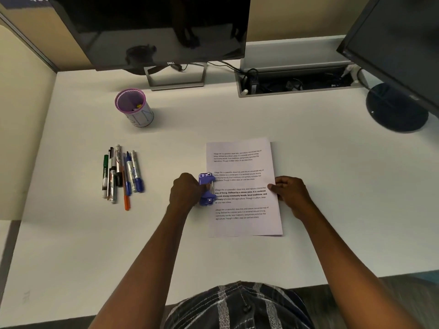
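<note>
the printed sheet [244, 224] lay flat on the white desk [308, 150], in front of the person and slightly to the right of centre, with its long edges running away from the body. four blocks of text were visible on it.

the blue hole punch [207, 188] sat at the middle of the sheet's left edge, its mouth over the margin of the paper. the left hand [184, 192] was clenched around the punch from the outer side, knuckles up (whether the lever was pressed fully down could not be told).

the right hand [288, 193] was at the middle of the sheet's right edge, opposite the punch. its thumb lay on top of the paper and its fingers were curled at the edge, pinching the sheet.

a cluster of pens and markers [122, 174] lay side by side on the desk, well to the left of the left hand. a purple-rimmed cup [134, 106] stood upright beyond them. a dark monitor [154, 32] stood at the rear of the desk, with an open cable tray [294, 84] to its right and a second monitor [399, 43] at the far right on a round base [395, 108].
</note>
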The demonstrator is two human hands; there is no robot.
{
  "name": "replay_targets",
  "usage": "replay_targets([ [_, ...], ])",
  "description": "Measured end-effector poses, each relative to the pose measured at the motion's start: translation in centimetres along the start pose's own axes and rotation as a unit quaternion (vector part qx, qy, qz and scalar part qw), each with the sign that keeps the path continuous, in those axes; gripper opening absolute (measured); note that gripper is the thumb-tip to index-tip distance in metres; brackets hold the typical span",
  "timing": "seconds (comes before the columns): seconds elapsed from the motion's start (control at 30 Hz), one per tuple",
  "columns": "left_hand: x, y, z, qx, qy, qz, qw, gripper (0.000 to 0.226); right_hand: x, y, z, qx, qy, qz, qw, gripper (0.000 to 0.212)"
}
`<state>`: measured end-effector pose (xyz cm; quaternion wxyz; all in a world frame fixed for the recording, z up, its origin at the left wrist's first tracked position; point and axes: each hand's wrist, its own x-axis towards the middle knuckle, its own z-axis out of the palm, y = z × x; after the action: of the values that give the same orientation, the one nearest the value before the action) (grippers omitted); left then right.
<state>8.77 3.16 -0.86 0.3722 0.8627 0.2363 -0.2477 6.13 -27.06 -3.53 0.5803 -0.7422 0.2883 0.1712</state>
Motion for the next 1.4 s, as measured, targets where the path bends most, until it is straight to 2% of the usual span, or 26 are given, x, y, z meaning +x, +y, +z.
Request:
replay_targets([
  [0.1,-0.5,0.1,0.3,0.011,0.030,0.018,0.999,0.033,0.1,-0.2,-0.3,0.021,-0.012,0.010,1.000,0.010],
  [0.33,-0.6,0.2,0.1,-0.011,0.024,0.007,1.000,0.041,0.1,-0.5,-1.2,0.054,-0.025,0.032,0.998,0.026],
  [0.53,-0.8,-0.1,-0.4,-0.049,0.012,0.006,0.999,0.034,0.0,-0.6,-2.9,0.054,-0.024,0.023,0.998,0.023],
  [0.67,-1.0,-0.2,-0.8,-0.055,0.020,0.014,0.998,0.043,-0.2,-0.8,-4.3,0.047,-0.013,0.009,0.999,0.023],
  [0.77,-1.4,0.3,-0.8,-0.046,0.038,0.044,0.997,0.043,-0.5,-1.2,-5.3,0.050,-0.009,-0.004,0.999,0.024],
  [0.87,-2.2,1.0,-0.4,-0.028,0.080,0.116,0.990,0.042,-0.9,-1.5,-6.2,0.058,-0.007,-0.015,0.998,0.023],
  [1.03,-3.6,3.3,0.4,-0.071,0.124,0.190,0.971,0.042,-1.6,-2.1,-7.7,0.078,-0.012,-0.039,0.996,0.020],
  [1.13,-4.0,4.7,0.9,-0.136,0.085,0.199,0.967,0.048,-2.0,-2.6,-8.3,0.092,-0.017,-0.052,0.994,0.019],
  [1.3,-4.1,6.8,1.5,-0.258,-0.033,0.156,0.953,0.063,-2.7,-3.6,-9.4,0.123,-0.028,-0.077,0.989,0.024],
  [1.4,-4.2,7.9,1.8,-0.289,-0.082,0.177,0.937,0.042,-3.1,-4.2,-10.0,0.136,-0.037,-0.100,0.985,0.026],
])
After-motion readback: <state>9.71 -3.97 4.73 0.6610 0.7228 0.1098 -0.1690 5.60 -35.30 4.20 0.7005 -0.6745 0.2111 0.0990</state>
